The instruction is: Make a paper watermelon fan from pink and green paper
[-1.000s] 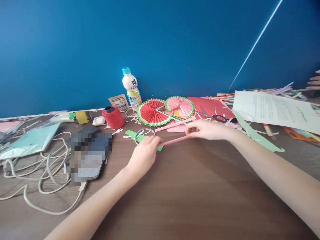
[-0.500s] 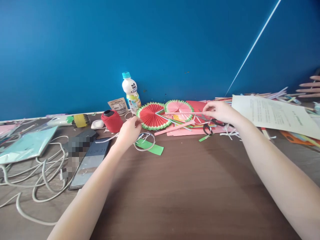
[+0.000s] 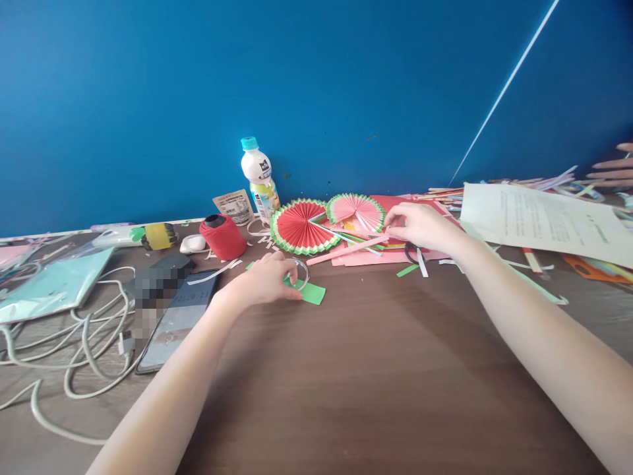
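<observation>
1. See red fan [image 3: 297, 227], pink fan [image 3: 346, 208] opened mid-frame; seemingly done.
2. Find left hand [image 3: 270, 277] curled at tape roll [image 3: 305, 274], mid-frame; can't tell grip.
3. Find right hand [image 3: 415, 227] bent, centre-right; can't tell grip.
4. Judge pink strip [image 3: 341, 253], mid-frame, unattached.

Worktop [image 3: 366, 369]: smooth, wood-grained, dull sheen. Red fan [image 3: 295, 227] and pink fan [image 3: 346, 209], near its back edge: pleated paper, matt. Bottle [image 3: 256, 169], back edge: glossy plastic. Spool [image 3: 226, 239]: matt thread. Green strip [image 3: 314, 294]: smooth paper.

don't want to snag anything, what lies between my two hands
In the head view, a pink strip lies slantwise between the left hand and the right hand, with pink paper beside it; the red pleated fan lies farther back.
</observation>
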